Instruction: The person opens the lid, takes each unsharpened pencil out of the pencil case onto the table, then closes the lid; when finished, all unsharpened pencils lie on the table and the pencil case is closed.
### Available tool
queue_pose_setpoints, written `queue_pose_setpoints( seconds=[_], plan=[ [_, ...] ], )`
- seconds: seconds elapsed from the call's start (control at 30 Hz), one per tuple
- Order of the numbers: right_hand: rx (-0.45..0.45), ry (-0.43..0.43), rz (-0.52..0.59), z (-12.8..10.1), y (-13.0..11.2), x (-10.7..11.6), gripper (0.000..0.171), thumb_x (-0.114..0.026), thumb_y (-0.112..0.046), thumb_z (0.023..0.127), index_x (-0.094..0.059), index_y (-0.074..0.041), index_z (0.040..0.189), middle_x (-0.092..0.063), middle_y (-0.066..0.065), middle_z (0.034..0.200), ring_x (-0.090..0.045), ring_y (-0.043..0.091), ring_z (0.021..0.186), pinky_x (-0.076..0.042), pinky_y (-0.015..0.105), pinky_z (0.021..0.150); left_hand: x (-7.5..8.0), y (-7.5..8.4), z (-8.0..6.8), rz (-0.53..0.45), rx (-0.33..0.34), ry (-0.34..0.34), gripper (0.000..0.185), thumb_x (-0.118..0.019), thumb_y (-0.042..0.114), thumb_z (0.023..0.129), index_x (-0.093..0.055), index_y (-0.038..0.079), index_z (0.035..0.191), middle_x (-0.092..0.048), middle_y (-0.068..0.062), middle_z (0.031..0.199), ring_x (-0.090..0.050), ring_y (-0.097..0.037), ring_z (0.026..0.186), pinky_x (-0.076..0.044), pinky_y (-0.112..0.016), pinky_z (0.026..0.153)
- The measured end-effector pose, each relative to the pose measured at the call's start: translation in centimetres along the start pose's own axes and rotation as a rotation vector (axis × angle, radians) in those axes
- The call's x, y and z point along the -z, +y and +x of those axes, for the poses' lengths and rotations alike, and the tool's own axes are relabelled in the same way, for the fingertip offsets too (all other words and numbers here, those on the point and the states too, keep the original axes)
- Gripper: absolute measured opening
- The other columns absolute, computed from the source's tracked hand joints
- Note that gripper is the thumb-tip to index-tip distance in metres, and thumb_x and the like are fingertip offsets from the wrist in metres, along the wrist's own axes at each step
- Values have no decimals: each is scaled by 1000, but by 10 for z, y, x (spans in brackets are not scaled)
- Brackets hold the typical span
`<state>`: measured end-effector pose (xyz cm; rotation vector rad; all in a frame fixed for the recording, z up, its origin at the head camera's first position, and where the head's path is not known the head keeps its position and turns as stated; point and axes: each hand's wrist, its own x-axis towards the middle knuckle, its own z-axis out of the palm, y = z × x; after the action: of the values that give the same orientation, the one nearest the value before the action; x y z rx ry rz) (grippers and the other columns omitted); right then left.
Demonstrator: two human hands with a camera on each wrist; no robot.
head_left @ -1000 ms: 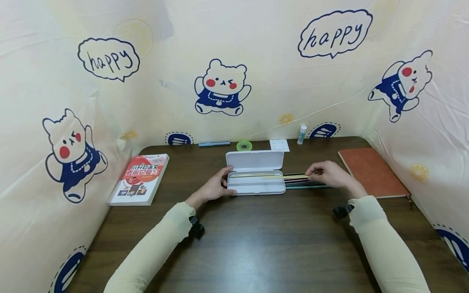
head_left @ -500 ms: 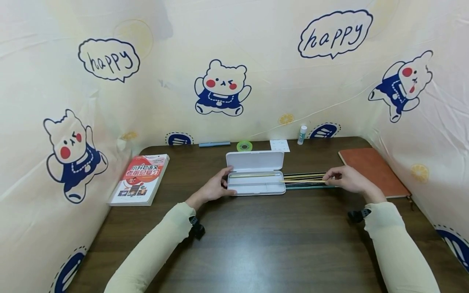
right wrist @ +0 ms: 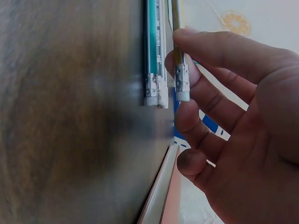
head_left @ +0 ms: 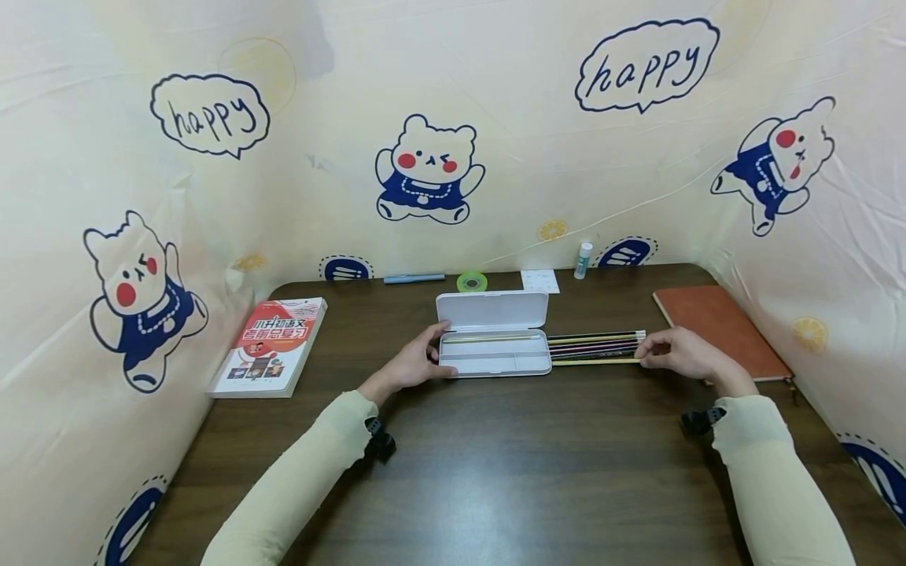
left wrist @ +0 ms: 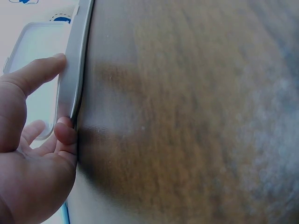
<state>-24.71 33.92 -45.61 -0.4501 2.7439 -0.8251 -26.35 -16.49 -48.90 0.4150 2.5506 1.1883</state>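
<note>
Head view: your right hand is pinching a pencil by its eraser end, just beside the other pencils; your left hand is clasping the case, fingers curled round its end.

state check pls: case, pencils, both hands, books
pencil case: lid open, one pencil inside
pencils: lying in a row on the table, right of the case
left hand: grips the case's left end
right hand: pinches one pencil's eraser end
red book: closed
brown notebook: closed
</note>
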Motion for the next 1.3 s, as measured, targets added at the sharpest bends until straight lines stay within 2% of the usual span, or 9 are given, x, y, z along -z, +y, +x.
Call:
queue_pose_setpoints(
  seconds=[0.17,0.43,0.77,0.97,1.3],
  plan=[
    [-24,-20,11,1,1,-2,4,-72,-12,90,-74,-14,93,-71,4,92,-53,17,79,-44,31,72,0,0,0,0,1,-2,94,-82,28,84,-25,24,158,-44,-8,147,-51,-19,99,-41,-32,86],
    [-44,8,-29,7,4,-5,5,-72,-10,90,-75,-14,92,-72,4,93,-55,18,80,-45,32,75,0,1,0,7,1,-1,93,-82,29,83,-26,25,157,-44,-7,148,-51,-19,98,-41,-33,86],
    [-52,12,-23,10,2,-6,9,-71,-14,91,-76,-14,99,-73,6,99,-57,19,84,-46,32,77,1,2,0,9,2,-5,94,-82,29,83,-25,26,158,-43,-7,148,-51,-20,99,-41,-34,88],
    [-24,46,10,16,-11,-7,15,-68,-15,94,-75,-13,108,-73,6,103,-58,21,87,-48,34,78,2,3,0,11,0,-7,94,-82,30,84,-25,25,158,-43,-6,148,-51,-19,100,-41,-33,88],
    [73,92,11,45,-48,-21,20,-67,-16,96,-73,-9,113,-72,5,101,-58,21,89,-49,36,82,0,3,-1,11,8,6,93,-83,29,83,-27,24,157,-44,-6,147,-51,-20,99,-41,-32,86]
  ],
)
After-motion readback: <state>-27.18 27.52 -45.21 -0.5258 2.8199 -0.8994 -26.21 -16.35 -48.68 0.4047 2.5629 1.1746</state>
